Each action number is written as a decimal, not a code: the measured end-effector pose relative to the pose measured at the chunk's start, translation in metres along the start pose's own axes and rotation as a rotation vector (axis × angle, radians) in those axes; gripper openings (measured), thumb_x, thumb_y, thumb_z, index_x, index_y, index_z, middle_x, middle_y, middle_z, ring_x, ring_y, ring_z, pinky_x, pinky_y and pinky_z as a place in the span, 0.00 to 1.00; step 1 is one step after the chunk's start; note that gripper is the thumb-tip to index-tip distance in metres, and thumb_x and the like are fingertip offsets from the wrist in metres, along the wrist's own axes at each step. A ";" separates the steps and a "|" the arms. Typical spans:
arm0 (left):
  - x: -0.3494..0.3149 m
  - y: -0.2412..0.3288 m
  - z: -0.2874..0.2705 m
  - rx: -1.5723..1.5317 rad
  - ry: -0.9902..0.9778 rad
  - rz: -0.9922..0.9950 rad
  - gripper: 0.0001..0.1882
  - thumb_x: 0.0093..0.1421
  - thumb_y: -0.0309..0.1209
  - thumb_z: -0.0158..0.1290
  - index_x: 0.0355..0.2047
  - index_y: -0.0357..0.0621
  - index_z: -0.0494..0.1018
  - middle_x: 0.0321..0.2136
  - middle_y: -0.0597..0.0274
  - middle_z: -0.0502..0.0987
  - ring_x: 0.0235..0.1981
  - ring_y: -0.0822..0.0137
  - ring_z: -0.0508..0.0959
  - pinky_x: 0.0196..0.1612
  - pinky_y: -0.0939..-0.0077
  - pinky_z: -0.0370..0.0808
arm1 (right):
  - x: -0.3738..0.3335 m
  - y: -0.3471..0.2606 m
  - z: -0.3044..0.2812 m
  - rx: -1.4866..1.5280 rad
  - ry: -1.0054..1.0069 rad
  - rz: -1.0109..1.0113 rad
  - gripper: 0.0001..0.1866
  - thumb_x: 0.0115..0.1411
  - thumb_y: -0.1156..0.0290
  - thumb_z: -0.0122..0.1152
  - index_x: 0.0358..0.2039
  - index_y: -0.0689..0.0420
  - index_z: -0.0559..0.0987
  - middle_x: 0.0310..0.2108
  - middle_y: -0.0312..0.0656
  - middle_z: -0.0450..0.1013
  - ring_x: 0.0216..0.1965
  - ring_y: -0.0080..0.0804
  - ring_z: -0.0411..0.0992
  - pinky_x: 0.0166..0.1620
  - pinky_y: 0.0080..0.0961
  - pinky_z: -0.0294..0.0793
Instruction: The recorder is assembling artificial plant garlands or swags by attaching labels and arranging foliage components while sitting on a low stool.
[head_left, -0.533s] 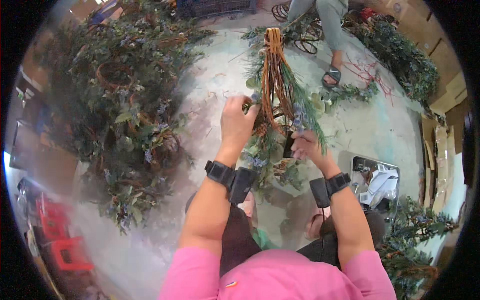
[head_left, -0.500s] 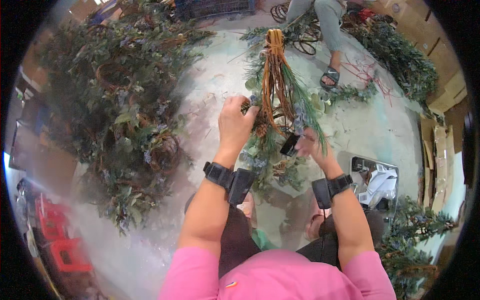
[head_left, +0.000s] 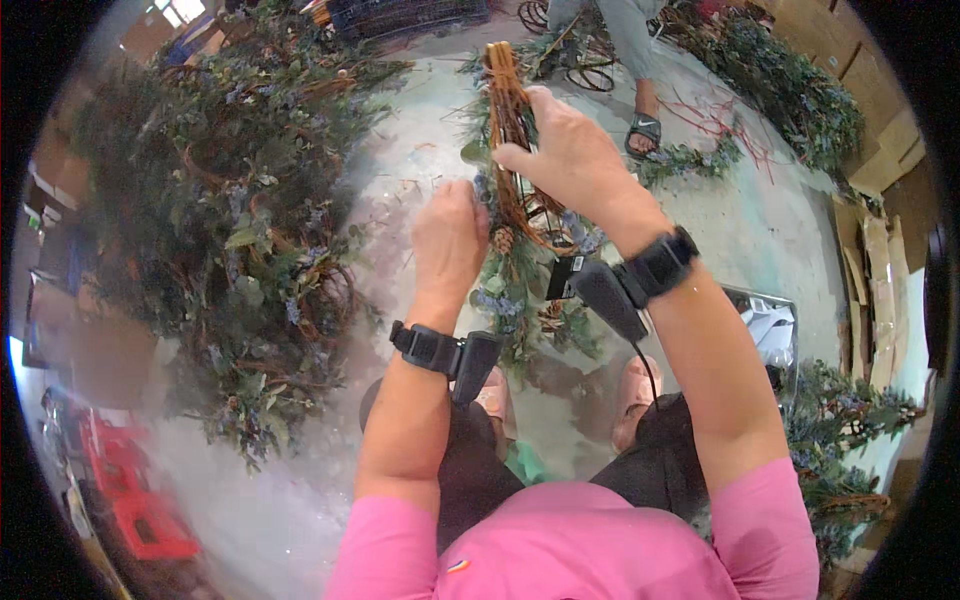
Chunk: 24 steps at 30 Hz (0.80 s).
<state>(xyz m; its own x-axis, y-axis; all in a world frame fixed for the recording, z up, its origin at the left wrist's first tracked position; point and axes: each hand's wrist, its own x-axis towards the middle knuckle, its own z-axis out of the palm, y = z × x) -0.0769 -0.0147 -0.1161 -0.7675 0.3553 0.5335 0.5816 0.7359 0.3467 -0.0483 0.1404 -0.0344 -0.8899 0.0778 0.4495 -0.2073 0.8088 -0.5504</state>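
Observation:
A bundle of bent brown twigs (head_left: 509, 120), bound at its top, hangs or stands upright in front of me; I cannot tell what supports it. Greenery with blue berry clusters (head_left: 500, 303), pinecones and a black tag (head_left: 561, 278) fill its lower part. My left hand (head_left: 447, 240) is at the left edge of the greenery, fingers curled in; what they pinch is hidden. Across the twigs' right side reaches my right hand (head_left: 575, 160), thumb and forefinger spread apart, the thumb tip over the stems. Its other fingers are mostly hidden.
A large heap of berry greenery (head_left: 230, 230) covers the floor at left. More greenery (head_left: 790, 95) lies far right, near another person's sandalled foot (head_left: 643, 132). A tray with white papers (head_left: 770, 330) is at right. Red stools (head_left: 140, 500) stand lower left; cardboard (head_left: 880, 300) lines the right.
My right hand has moved up and left from beside the black tag to the upper twigs. My left hand has shifted slightly down; its fingers are more curled. The whole view has shifted a little.

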 end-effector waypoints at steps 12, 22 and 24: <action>-0.022 0.038 0.022 -0.039 0.072 0.176 0.07 0.46 0.22 0.48 0.28 0.39 0.63 0.24 0.53 0.65 0.27 0.49 0.69 0.29 0.61 0.67 | 0.010 -0.018 0.012 -0.241 -0.121 0.021 0.28 0.50 0.53 0.58 0.37 0.67 0.66 0.34 0.58 0.71 0.40 0.53 0.70 0.44 0.39 0.69; 0.005 -0.005 -0.011 -0.553 -0.015 -0.140 0.26 0.45 0.31 0.52 0.47 0.36 0.65 0.38 0.46 0.73 0.33 0.53 0.75 0.37 0.66 0.71 | -0.001 -0.006 -0.003 -0.206 -0.159 0.003 0.30 0.49 0.52 0.57 0.42 0.67 0.66 0.37 0.59 0.70 0.42 0.52 0.69 0.45 0.38 0.67; 0.013 0.009 -0.008 -0.876 0.061 -0.050 0.27 0.53 0.32 0.50 0.53 0.38 0.60 0.45 0.54 0.68 0.45 0.68 0.68 0.41 0.77 0.69 | -0.002 0.001 0.000 -0.121 -0.162 -0.033 0.31 0.49 0.51 0.56 0.44 0.66 0.66 0.38 0.58 0.70 0.43 0.51 0.69 0.45 0.37 0.67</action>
<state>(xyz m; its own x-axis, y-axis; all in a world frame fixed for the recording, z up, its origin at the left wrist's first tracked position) -0.0793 -0.0086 -0.1000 -0.7966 0.2843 0.5335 0.5644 0.0336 0.8248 -0.0469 0.1411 -0.0362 -0.9392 -0.0367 0.3415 -0.1957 0.8742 -0.4443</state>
